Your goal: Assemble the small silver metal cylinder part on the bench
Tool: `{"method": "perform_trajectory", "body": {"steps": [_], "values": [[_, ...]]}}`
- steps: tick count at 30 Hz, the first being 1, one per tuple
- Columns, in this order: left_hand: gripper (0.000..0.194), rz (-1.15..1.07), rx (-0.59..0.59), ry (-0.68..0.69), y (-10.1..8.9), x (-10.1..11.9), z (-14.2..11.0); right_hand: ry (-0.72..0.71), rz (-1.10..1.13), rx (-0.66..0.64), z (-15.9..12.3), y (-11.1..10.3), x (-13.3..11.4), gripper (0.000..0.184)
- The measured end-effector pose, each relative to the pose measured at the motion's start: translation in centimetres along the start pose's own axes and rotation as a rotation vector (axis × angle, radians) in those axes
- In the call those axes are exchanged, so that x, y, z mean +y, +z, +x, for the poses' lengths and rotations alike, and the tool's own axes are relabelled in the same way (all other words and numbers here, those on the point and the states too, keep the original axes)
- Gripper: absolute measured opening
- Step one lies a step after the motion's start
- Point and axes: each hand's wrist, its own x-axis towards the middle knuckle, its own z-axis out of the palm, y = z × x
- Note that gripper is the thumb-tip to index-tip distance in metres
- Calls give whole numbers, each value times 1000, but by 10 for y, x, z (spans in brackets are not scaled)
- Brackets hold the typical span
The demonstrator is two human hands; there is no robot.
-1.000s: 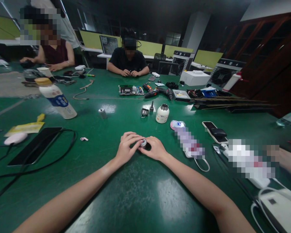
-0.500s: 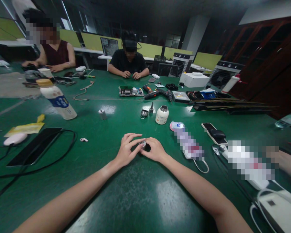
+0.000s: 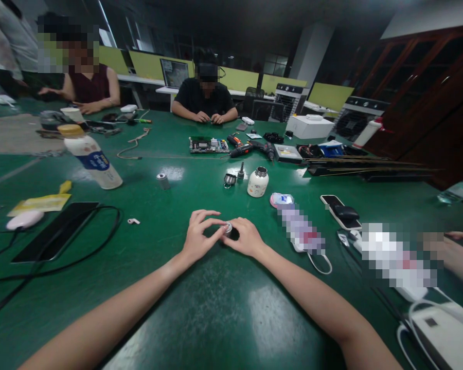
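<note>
In the head view, the left hand [image 3: 202, 236] and the right hand [image 3: 247, 236] pinch a small silvery metal cylinder [image 3: 228, 229] between thumbs and fingers, on the green glossy table [image 3: 200, 308], nearer than the cream rounded bottle [image 3: 258, 183].

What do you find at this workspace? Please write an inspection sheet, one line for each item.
Surface: green table, glossy, with light reflections.
Things in work: small metal cylinder between the fingers; similar cylinder standing farther off, left.
Clutter: yellow-capped bottle, uncapped cream bottle, circuit board, earbud.
Hands: left hand and right hand both touch the nearer cylinder.
Cables: black cable loops near the dark tablet; white cable at right.
Surroundings: two people seated across the table, one in black, one in maroon; wooden cabinets at right.
</note>
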Motion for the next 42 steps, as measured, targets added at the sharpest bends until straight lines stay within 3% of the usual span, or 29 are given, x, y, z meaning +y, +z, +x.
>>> {"method": "perform_trajectory", "body": {"steps": [7,17,29,32,36,42], "values": [[9,-152,-62,-120,4,-2,5,0,5,-14,0,0,0,27],[10,-175,-64,-63,3,1,3,-20,-23,-35,2,-1,0,26],[18,-153,-182,-63,2,3,1,-17,-9,-45,1,1,1,28],[22,-134,-152,-104,3,4,1,-13,-4,-69,2,-1,0,28],[12,-95,-89,-143,4,3,1,-16,0,-84,3,-2,-1,29],[15,-107,-135,-96,1,2,4,-30,7,-65,2,-1,-1,27]]}}
